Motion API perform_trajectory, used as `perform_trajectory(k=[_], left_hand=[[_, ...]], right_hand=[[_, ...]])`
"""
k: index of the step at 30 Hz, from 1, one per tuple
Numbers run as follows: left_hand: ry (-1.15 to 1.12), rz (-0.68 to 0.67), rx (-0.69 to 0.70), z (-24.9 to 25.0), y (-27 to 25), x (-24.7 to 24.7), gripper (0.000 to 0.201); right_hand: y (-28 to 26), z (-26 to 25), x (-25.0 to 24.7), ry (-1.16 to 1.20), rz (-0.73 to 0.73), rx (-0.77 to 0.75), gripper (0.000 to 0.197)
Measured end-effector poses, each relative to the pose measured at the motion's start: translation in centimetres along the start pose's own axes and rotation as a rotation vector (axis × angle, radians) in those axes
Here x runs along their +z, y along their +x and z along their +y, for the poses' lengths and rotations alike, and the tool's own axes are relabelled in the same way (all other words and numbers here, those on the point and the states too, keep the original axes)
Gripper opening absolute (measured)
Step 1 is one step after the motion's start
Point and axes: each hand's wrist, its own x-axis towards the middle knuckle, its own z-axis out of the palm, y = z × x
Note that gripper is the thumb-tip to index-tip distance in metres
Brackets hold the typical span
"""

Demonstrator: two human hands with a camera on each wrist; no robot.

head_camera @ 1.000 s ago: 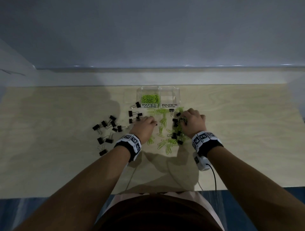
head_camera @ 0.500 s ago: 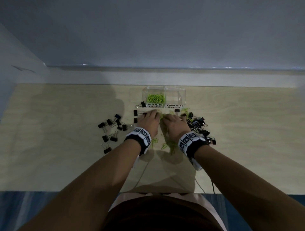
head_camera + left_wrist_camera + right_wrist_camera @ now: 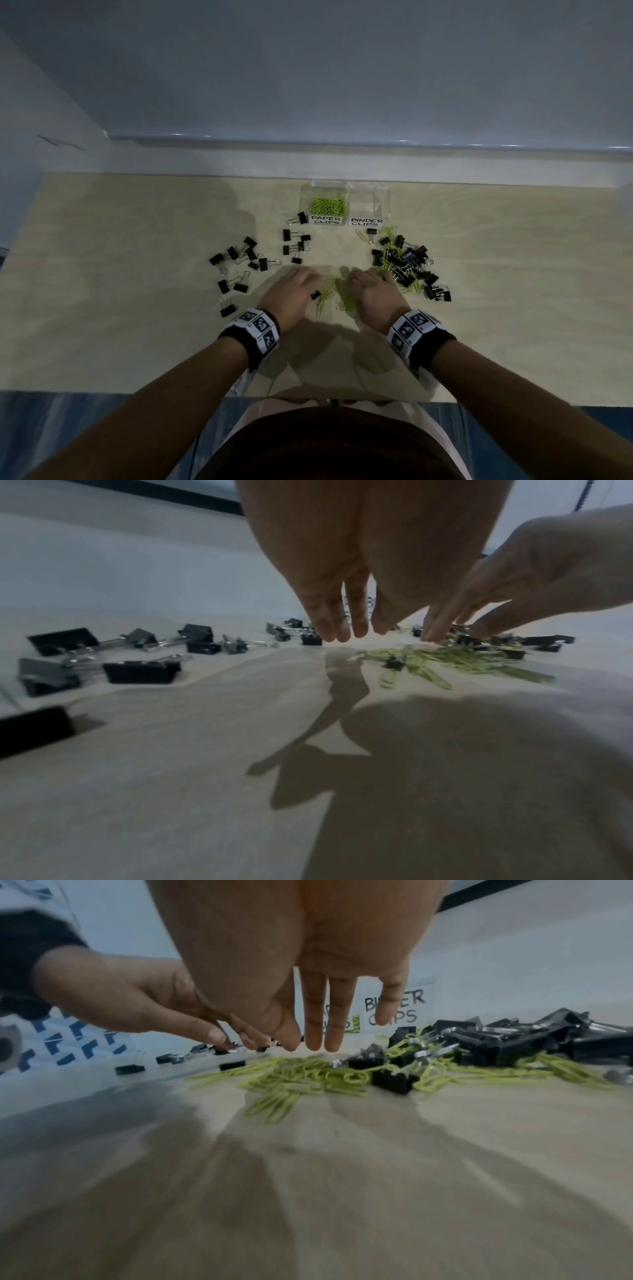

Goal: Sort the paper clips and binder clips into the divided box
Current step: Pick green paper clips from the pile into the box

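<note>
Both hands hold nothing: your left hand and right hand hover flat, fingers straight, over the green paper clips on the surface, with binder clips piled just right and the divided box beyond. Those paper clips look light, thin and likely slippery, so rake them together and pinch from the edges. The stiff binder clips should lift easily by their black bodies.
</note>
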Motion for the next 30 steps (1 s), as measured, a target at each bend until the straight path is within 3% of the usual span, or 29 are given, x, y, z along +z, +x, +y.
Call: perform_trajectory(k=[7, 11, 14, 22, 27, 30], left_hand=[[0.067, 0.103, -0.163, -1.8, 1.1, -1.4, 0.054], [0.001, 0.136, -0.08, -2.1, 0.2, -1.0, 0.045], [-0.111, 0.036, 0.01, -1.2, -0.6, -0.3, 0.043], [-0.303, 0.054, -0.12, 0.2, 1.0, 0.6, 0.019], [-0.264, 0.19, -0.165, -1.4, 1.3, -0.7, 0.013], [-0.137, 0.201, -0.146, -2.5, 1.0, -1.4, 0.02]], right_hand=[[2.8, -2.7, -0.7, 0.055, -0.122, -0.005, 0.056], [1.9, -1.5, -0.7, 0.111, -0.147, 0.021, 0.055], [1.1, 0.5, -1.0, 0.173, -0.114, 0.07, 0.061], [2.0, 1.1, -1.2, 0.096, -0.283, 0.061, 0.08], [1.9, 0.5, -1.5, 0.14, -0.235, 0.076, 0.055], [1.7, 1.0, -1.6, 0.188, -0.234, 0.09, 0.043]])
